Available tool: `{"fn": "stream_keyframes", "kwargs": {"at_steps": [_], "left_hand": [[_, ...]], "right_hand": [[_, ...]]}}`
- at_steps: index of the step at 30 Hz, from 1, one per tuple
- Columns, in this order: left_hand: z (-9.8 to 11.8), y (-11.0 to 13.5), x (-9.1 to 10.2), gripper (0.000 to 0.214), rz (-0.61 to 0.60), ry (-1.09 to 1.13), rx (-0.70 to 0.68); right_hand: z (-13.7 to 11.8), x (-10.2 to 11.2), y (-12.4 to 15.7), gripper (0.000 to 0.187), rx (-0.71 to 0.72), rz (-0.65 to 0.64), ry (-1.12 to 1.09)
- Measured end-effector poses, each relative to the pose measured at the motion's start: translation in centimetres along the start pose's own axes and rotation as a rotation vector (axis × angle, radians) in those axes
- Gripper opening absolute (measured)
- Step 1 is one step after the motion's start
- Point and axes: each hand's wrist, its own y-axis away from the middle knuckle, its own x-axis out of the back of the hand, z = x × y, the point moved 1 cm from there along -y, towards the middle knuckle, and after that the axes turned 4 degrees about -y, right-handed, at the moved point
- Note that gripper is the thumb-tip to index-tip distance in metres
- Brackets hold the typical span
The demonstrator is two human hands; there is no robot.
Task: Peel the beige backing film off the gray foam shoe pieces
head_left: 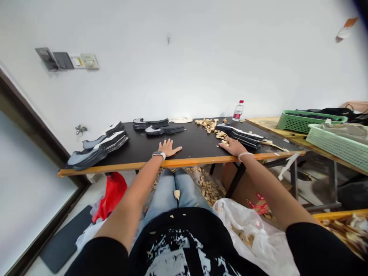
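Note:
My left hand [168,148] lies flat on the black tabletop [195,142] by its front edge, fingers spread, holding nothing. To the right, my right hand [234,147] rests with its fingers stretched out, beside a stack of dark curved flat pieces [244,136] and touching or close to tan curled scraps [224,143]. Two smaller stacks of similar grey-and-black pieces [151,123] [162,130] sit beyond my left hand. At the table's left end, larger overlapping stacks [99,149] fan out.
A water bottle [238,111] stands against the wall. More tan scraps [207,124] lie at the back. Green baskets [293,122] [330,138] occupy a wooden table at right. Beneath are a plastic bag [230,214], floor scraps [211,189] and red cloth [112,193].

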Motion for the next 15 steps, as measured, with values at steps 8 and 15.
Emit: {"fn": "stream_keyframes", "kwargs": {"at_steps": [8, 15], "left_hand": [[0.1, 0.5, -0.7, 0.094, 0.161, 0.036, 0.025], [-0.3, -2.5, -0.6, 0.095, 0.182, 0.079, -0.117]], "right_hand": [[-0.5, -0.9, -1.5, 0.083, 0.059, -0.016, -0.04], [-1.2, -2.5, -4.8, 0.089, 0.097, -0.025, -0.065]]}}
